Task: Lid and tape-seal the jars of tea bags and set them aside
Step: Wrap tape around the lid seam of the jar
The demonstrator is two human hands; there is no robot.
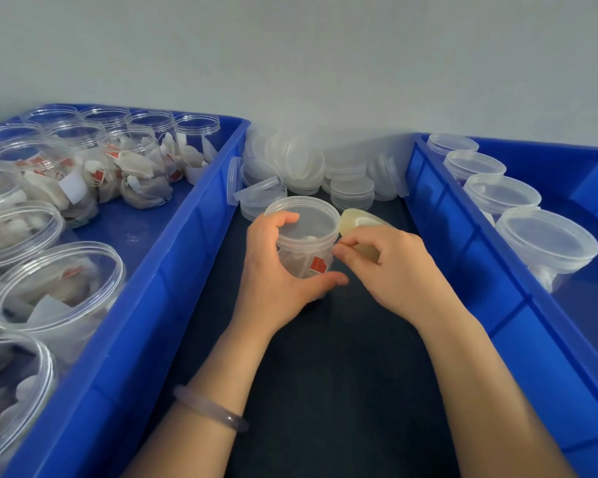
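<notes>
Left bin (201, 208): blue, left of the left hand; carries open jars (52, 281) of tea bags, no lids on.
Bracelet (209, 407): pale, on the left wrist.
Left hand (273, 281): fingers curled over the lid rim, thumb low on the front wall; grips the jar.
Jar (308, 232): upright on the dark desk (325, 374), between both hands, lid on, tea bags inside; long axis vertical.
Loose lids (301, 163): heaped beyond the hands.
Tape roll (356, 224): yellowish, just right of the jar, held by the right hand.
Right hand (394, 267): fingertips pinched together, touching the jar's right side just under the lid; whether tape is stuck down cannot be told.
Governing relation: the lid seam circles the vertical axis; the right hand is the one at the seam, so sealing likely needs the left hand to turn the jar.
Right bin (463, 243): right of the right hand; a row of lidded jars (546, 243).
</notes>
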